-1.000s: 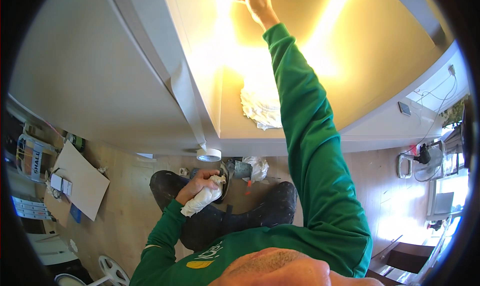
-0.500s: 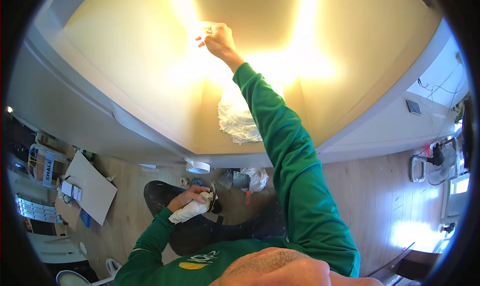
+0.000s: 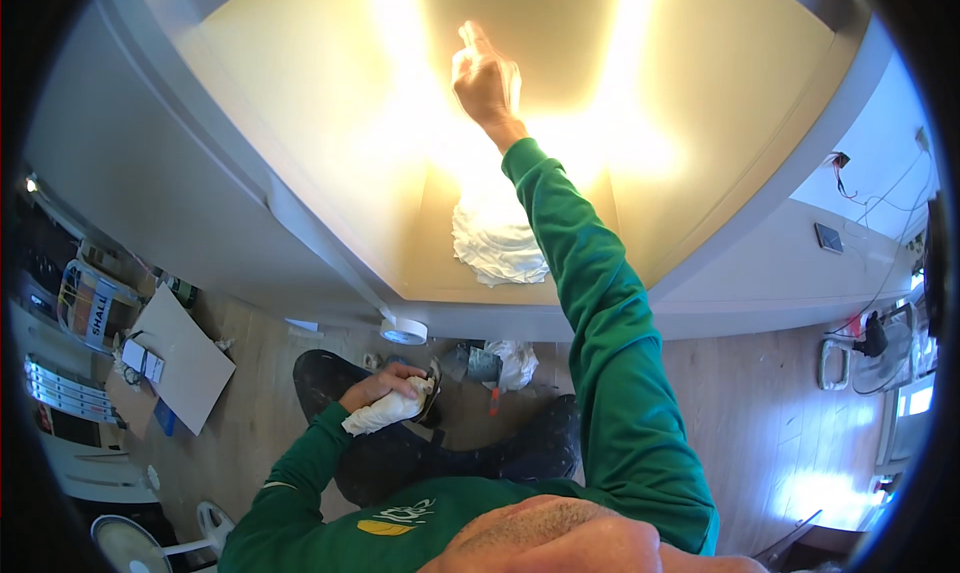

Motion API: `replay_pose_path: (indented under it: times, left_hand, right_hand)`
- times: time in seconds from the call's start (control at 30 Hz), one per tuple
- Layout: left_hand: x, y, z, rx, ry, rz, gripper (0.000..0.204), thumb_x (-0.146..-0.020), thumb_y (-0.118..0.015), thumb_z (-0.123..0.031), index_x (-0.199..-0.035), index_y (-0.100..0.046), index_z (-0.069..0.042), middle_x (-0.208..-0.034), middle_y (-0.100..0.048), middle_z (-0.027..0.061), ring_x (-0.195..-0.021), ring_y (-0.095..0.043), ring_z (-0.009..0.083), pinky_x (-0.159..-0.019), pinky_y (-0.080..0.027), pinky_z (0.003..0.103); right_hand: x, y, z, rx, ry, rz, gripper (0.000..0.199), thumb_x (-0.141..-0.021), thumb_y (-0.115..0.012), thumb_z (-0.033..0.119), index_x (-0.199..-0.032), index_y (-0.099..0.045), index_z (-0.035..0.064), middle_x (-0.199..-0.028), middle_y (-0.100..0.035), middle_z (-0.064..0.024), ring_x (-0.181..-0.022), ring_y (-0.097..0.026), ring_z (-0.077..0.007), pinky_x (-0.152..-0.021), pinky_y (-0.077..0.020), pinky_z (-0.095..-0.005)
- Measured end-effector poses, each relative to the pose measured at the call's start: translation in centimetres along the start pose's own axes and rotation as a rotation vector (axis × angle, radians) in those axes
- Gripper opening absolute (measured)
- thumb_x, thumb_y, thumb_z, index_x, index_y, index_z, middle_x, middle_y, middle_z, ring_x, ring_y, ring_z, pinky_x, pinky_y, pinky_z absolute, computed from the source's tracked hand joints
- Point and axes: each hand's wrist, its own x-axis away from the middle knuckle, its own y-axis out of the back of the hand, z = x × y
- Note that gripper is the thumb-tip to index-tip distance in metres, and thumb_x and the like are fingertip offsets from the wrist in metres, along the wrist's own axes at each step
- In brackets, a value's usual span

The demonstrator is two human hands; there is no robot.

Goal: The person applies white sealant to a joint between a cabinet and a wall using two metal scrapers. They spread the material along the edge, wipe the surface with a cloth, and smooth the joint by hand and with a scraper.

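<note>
My right hand [image 3: 487,83] reaches deep into a brightly lit cream recess [image 3: 740,143]. One or two of its fingers stretch out toward the inner surface; the others look curled, partly blurred by motion and glare. Whether a fingertip touches the surface I cannot tell. Below that arm, a crumpled white cloth or sheet [image 3: 500,243] lies at the near end of the recess. My left hand [image 3: 392,385], lower down over my lap, is closed around a bunched white cloth [image 3: 385,413]. A dark, round-edged object [image 3: 433,393] sits at its fingertips, its kind unclear.
A white roll [image 3: 403,331] shows at the recess's front edge. On the wooden floor are a grey container [image 3: 470,363] and crumpled plastic [image 3: 515,365]. Left lie a pale board [image 3: 185,358] and a ladder [image 3: 70,393]; at right stands a work lamp or fan [image 3: 890,343] with loose cables.
My right hand has shifted right and a little farther in, its fingers now pointing forward instead of left. The view has turned slightly. My left hand still grips the white cloth.
</note>
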Motion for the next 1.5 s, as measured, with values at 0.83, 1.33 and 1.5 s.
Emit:
replay_pose_path:
  times: [0.83,1.33,1.5]
  left_hand:
    - [1.5,-2.4,-3.2,-0.114,-0.114,0.146,0.059,-0.071,-0.068,-0.005,-0.129,-0.057,0.002,-0.106,-0.067,0.0103,-0.090,-0.066,0.0206,-0.082,-0.053,0.032]
    - [5.0,-13.4,-7.7,-0.170,-0.500,0.164,0.040,-0.081,-0.065,-0.011,-0.118,-0.063,0.003,-0.094,-0.068,0.0082,-0.079,-0.065,0.0155,-0.070,-0.052,0.027]
    - [5.5,-17.7,-9.6,-0.164,-0.518,0.430,0.045,-0.074,-0.065,-0.005,-0.117,-0.065,0.004,-0.094,-0.068,0.0077,-0.078,-0.064,0.0149,-0.071,-0.051,0.026]
  right_hand:
    - [0.3,7.8,1.4,0.765,0.123,0.901,0.046,-0.092,-0.058,0.034,-0.137,-0.059,0.0247,-0.093,-0.065,-0.0167,-0.080,-0.065,-0.0330,-0.073,-0.0493,-0.0482]
    - [26.5,23.2,27.3,-0.416,-1.148,0.458,0.048,-0.101,-0.057,0.035,-0.132,-0.057,-0.0009,-0.109,-0.067,-0.0062,-0.099,-0.061,-0.0129,-0.084,-0.0499,-0.0296]
    - [24.8,24.6,26.7,-0.303,-1.115,0.205,0.041,-0.105,-0.046,0.032,-0.110,-0.063,-0.0046,-0.101,-0.068,-0.0085,-0.083,-0.064,-0.0135,-0.075,-0.0518,-0.0288]
